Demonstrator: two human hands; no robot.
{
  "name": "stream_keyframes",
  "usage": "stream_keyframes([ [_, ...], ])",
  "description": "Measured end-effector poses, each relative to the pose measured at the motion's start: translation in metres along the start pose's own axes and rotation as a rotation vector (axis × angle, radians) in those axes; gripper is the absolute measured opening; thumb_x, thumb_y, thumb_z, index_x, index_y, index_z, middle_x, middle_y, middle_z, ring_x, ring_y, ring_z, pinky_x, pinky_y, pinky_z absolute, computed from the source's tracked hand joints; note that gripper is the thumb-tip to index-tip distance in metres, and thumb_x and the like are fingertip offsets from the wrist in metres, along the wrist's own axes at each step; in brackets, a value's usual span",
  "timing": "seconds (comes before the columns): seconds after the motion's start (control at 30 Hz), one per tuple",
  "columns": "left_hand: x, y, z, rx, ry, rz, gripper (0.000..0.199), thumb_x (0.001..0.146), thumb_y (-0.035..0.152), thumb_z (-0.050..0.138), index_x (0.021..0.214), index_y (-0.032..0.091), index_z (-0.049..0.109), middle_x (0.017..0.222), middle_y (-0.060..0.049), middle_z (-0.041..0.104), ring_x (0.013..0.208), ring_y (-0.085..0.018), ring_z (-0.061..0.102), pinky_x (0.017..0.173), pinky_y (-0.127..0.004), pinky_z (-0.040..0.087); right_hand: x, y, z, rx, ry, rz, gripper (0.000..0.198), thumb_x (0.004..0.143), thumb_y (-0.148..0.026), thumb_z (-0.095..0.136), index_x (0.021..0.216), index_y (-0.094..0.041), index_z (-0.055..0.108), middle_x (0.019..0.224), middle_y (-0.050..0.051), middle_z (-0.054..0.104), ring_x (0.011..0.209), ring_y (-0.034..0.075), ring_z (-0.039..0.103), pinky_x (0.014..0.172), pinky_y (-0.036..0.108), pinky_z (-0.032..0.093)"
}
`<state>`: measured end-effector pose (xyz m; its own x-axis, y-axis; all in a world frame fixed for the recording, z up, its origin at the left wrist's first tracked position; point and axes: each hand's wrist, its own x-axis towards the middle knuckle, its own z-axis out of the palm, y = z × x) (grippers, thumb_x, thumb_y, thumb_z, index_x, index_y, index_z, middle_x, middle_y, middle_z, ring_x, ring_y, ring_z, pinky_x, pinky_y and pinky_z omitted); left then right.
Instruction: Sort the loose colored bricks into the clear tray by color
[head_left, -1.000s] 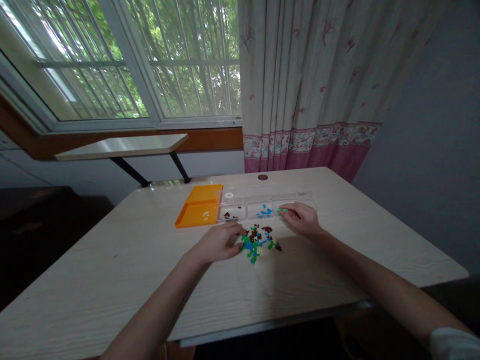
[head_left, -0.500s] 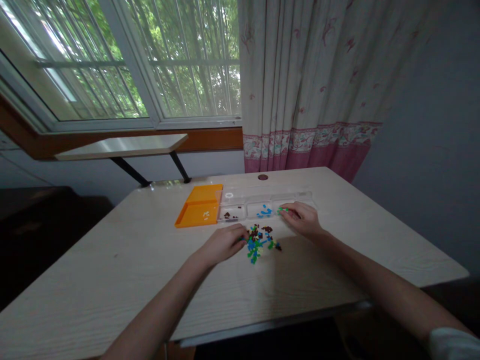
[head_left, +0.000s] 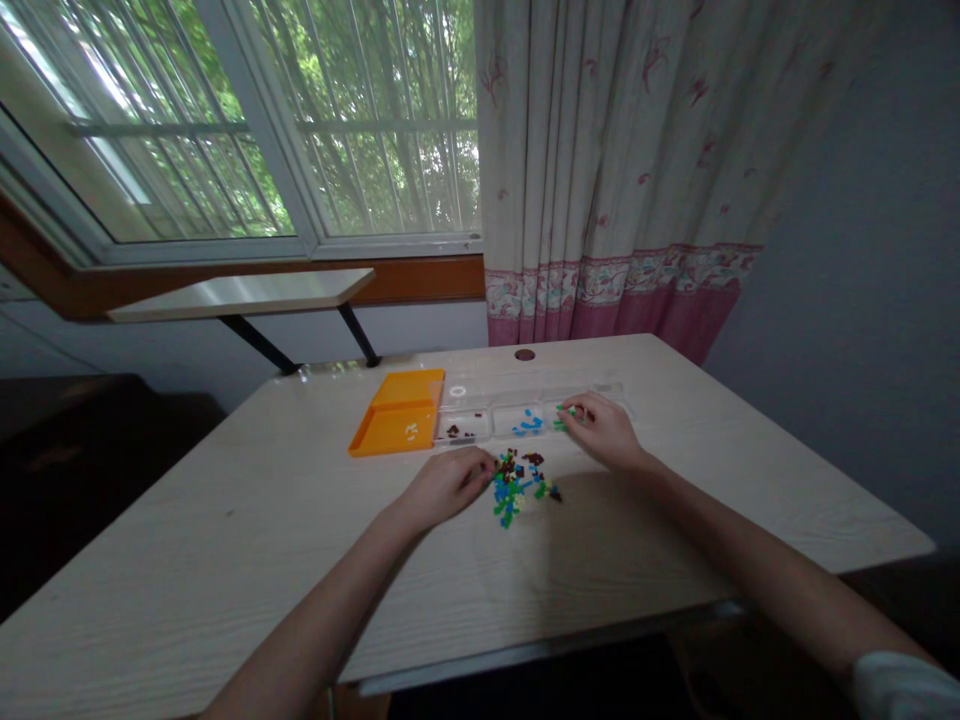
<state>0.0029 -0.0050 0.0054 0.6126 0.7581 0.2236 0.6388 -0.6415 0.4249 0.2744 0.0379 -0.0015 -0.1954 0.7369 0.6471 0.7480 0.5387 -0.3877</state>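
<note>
My left hand (head_left: 451, 484) rests on the table with fingers curled at the left edge of a loose pile of small plastic pieces (head_left: 509, 490) in blue, green, dark brown and pale yellow. Whether its fingertips pinch a piece is hidden. My right hand (head_left: 606, 432) hangs over the right compartment of a clear plastic box, its fingers bent close together. Green pieces (head_left: 559, 423) lie in that compartment by the fingertips; I cannot make out whether one is held. The middle compartment has blue pieces (head_left: 528, 423), the left one dark brown pieces (head_left: 454, 432).
An open orange case (head_left: 361, 438) with a few whitish pieces (head_left: 411, 431) adjoins the clear box (head_left: 489, 425) on the left. Behind stand a raised shelf (head_left: 247, 290) on black legs, a barred window and a curtain (head_left: 555, 180). A round dark cable hole (head_left: 524, 355) is near the table's back edge.
My right hand has shifted slightly up and left over the right compartment, and more green shows beneath its fingers. My left hand has barely moved at the pile's edge.
</note>
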Motion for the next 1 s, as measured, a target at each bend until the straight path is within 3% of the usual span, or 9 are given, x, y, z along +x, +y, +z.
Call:
stream_keyframes([
  [0.1, 0.002, 0.001, 0.0, -0.041, 0.026, -0.022, 0.013, 0.082, 0.02, 0.046, 0.085, 0.017, 0.059, 0.084, -0.003, 0.064, 0.075, -0.013, 0.057, 0.068, -0.022, 0.042, 0.004, 0.01, 0.0, -0.064, -0.039, 0.092, 0.014, 0.077, -0.029, 0.053, 0.083, -0.02, 0.063, 0.072, 0.001, 0.059, 0.068, 0.014, 0.054, 0.062, 0.025, 0.039],
  [0.23, 0.003, 0.004, 0.002, -0.123, 0.072, -0.011, 0.01, 0.079, 0.017, 0.05, 0.081, 0.016, 0.06, 0.081, -0.003, 0.063, 0.071, -0.012, 0.055, 0.063, -0.021, 0.042, 0.005, 0.011, 0.0, -0.072, -0.037, 0.149, 0.026, 0.078, -0.028, 0.052, 0.1, -0.02, 0.061, 0.071, 0.001, 0.057, 0.067, 0.015, 0.054, 0.061, 0.025, 0.039],
  [0.33, 0.004, 0.004, 0.005, -0.193, 0.104, -0.002, 0.008, 0.078, 0.017, 0.053, 0.08, 0.015, 0.06, 0.078, -0.003, 0.063, 0.066, -0.011, 0.053, 0.059, -0.02, 0.04, 0.0, -0.005, 0.005, 0.023, -0.103, 0.072, 0.024, 0.08, -0.027, 0.049, 0.099, -0.02, 0.062, 0.074, 0.002, 0.059, 0.068, 0.014, 0.054, 0.063, 0.025, 0.04],
  [0.53, 0.005, 0.008, 0.009, -0.319, 0.142, 0.056, 0.006, 0.076, 0.014, 0.054, 0.074, 0.014, 0.06, 0.077, -0.002, 0.061, 0.065, -0.01, 0.051, 0.058, -0.019, 0.038, -0.02, -0.044, 0.02, 0.174, -0.385, -0.086, 0.012, 0.077, -0.027, 0.055, 0.081, -0.022, 0.066, 0.072, 0.0, 0.064, 0.066, 0.012, 0.056, 0.062, 0.021, 0.041],
  [0.77, 0.006, 0.016, 0.013, -0.343, 0.123, -0.005, 0.015, 0.075, 0.018, 0.058, 0.09, 0.016, 0.06, 0.079, -0.002, 0.059, 0.058, -0.007, 0.045, 0.052, -0.017, 0.035, -0.03, -0.054, 0.022, 0.233, -0.365, -0.188, 0.013, 0.074, -0.026, 0.06, 0.085, -0.021, 0.066, 0.068, -0.001, 0.063, 0.064, 0.01, 0.057, 0.062, 0.019, 0.04],
  [1.0, 0.006, 0.019, 0.012, -0.343, 0.113, 0.009, 0.013, 0.075, 0.02, 0.058, 0.087, 0.015, 0.06, 0.08, -0.002, 0.057, 0.059, -0.007, 0.045, 0.053, -0.017, 0.035, -0.03, -0.056, 0.022, 0.236, -0.35, -0.218, 0.013, 0.076, -0.028, 0.059, 0.084, -0.02, 0.065, 0.069, -0.001, 0.063, 0.063, 0.01, 0.056, 0.061, 0.019, 0.041],
])
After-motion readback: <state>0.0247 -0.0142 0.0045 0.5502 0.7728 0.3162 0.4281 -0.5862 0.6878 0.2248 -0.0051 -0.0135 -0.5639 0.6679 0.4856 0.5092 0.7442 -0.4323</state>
